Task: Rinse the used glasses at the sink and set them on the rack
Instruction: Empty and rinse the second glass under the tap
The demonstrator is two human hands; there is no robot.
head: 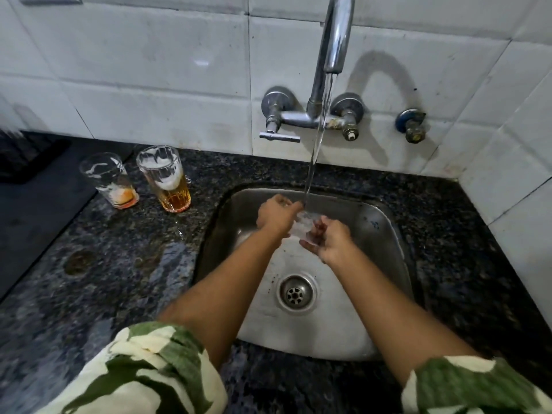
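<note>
My green-patterned sleeves (143,372) framed the sink (373,222), where my left hand (276,215) and right hand (330,239) gripped the glass (303,224) between them under the tap's stream (316,144).

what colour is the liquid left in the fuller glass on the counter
Amber-orange under white foam, in the fuller glass; head view.

The glass (303,224) in my grip is blurred by water and half hidden behind my hands. The tap (336,40) is cut off at top.

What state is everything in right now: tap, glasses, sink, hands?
Tap: running.
Glass in hands: under the stream, being rinsed.
Left glass: upright, dregs left.
Right glass: upright, amber liquid and foam.
Sink: wet, drain open.
Left hand, right hand: gripping the glass.
</note>
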